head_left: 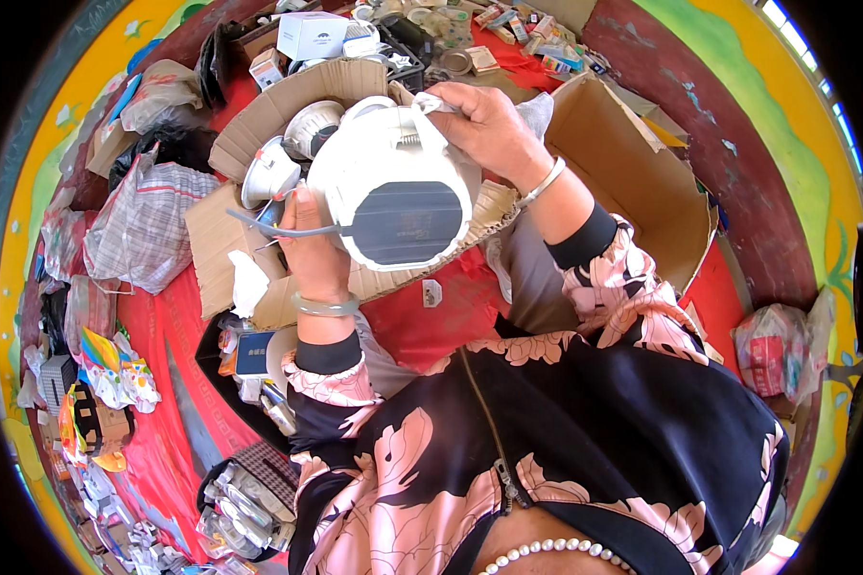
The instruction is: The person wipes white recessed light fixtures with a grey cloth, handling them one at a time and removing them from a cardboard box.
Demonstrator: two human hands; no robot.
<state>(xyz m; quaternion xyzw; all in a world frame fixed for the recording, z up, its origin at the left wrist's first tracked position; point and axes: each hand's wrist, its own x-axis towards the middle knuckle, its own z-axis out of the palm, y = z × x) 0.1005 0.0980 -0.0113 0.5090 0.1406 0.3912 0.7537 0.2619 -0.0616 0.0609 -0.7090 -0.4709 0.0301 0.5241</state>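
Observation:
I hold up a round white lamp fixture [393, 177] with a dark ribbed panel on its back and a grey cable trailing to the left. My left hand [312, 254] grips its lower left edge where the cable comes out. My right hand [484, 125] clasps the fixture's upper right rim, with a small piece of white cloth or paper pinched at the fingertips. Both wrists wear bangles. Behind the fixture, other white round fixtures [292, 153] lie on flattened cardboard [259, 120].
An open cardboard box [633, 182] stands to the right. A checked woven bag [139, 225] lies at the left on red cloth [168, 335]. Small boxes [307, 34] and packets crowd the far side. Stacked packaged goods [240, 513] sit at the lower left. A plastic bag [772, 350] rests at the right.

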